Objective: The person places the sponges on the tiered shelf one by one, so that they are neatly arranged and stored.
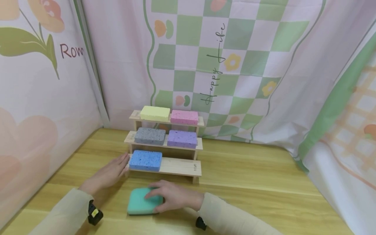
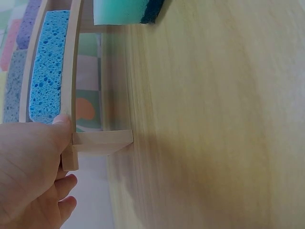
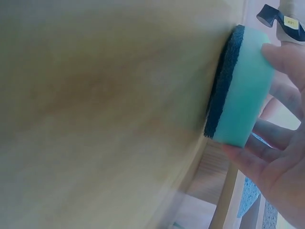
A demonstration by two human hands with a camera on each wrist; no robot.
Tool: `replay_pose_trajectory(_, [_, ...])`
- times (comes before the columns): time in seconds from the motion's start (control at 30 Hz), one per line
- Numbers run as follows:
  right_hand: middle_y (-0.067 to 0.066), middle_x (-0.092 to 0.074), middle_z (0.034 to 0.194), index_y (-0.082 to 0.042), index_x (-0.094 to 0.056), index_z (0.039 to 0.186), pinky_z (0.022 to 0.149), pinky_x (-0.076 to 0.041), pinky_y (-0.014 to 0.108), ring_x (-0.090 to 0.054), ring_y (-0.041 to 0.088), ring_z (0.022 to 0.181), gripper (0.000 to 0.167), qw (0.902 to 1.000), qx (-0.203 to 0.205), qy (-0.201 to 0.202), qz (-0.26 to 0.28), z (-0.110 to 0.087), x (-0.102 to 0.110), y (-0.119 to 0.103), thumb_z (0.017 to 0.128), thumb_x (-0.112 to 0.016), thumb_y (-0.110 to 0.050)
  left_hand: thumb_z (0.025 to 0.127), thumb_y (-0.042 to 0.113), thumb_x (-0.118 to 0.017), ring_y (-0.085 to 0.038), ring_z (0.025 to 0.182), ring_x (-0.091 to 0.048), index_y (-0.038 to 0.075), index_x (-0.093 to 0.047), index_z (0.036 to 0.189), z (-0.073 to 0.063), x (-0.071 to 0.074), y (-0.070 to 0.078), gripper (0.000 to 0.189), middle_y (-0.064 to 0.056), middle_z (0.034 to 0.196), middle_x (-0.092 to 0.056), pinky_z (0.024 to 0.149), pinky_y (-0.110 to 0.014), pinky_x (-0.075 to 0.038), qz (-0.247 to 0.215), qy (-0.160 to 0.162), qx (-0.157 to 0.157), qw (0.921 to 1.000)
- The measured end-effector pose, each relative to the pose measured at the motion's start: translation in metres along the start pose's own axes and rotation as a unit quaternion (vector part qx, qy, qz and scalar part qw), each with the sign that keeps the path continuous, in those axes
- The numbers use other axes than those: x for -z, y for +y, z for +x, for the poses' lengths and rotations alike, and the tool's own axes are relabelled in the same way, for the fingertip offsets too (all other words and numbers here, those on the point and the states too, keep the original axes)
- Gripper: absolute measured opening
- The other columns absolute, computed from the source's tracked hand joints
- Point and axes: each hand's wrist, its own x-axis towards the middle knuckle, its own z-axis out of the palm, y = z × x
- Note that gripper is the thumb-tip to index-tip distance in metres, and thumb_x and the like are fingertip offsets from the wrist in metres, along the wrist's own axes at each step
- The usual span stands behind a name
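Observation:
My left hand point(image 1: 109, 172) grips the left end of the lowest step of a three-step wooden rack point(image 1: 180, 165), its thumb beside the blue sponge point(image 1: 146, 160) in the left wrist view. That sponge lies on the left half of this step, with bare wood to its right. In front of the rack, my right hand point(image 1: 176, 195) holds a turquoise scrub sponge point(image 1: 140, 203) between thumb and fingers. A dark scouring layer point(image 3: 225, 81) lines the sponge's underside, facing the table in the right wrist view.
On the middle step sit a grey sponge point(image 1: 150, 135) and a purple sponge point(image 1: 182, 139). The top step bears a yellow sponge point(image 1: 155, 113) and a pink sponge point(image 1: 184, 117). Patterned curtains point(image 1: 123, 65) enclose the wooden table point(image 1: 249, 176) at the back and sides.

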Motion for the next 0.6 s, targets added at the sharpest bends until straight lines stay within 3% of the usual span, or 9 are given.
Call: replay_pose_trajectory(0.6, [0.011, -0.046, 0.135, -0.015, -0.059, 0.123, 0.1, -0.034, 0.025, -0.042, 0.02, 0.122, 0.041, 0.9989, 0.003, 0.046, -0.011, -0.01, 0.017, 0.002, 0.084, -0.067, -0.024, 0.099, 0.02, -0.043, -0.046, 0.128, -0.025, -0.016, -0.03, 0.134, 0.0, -0.001, -0.001, 0.053, -0.033, 0.141, -0.024, 0.103, -0.055, -0.023, 0.0, 0.006, -0.007, 1.0])
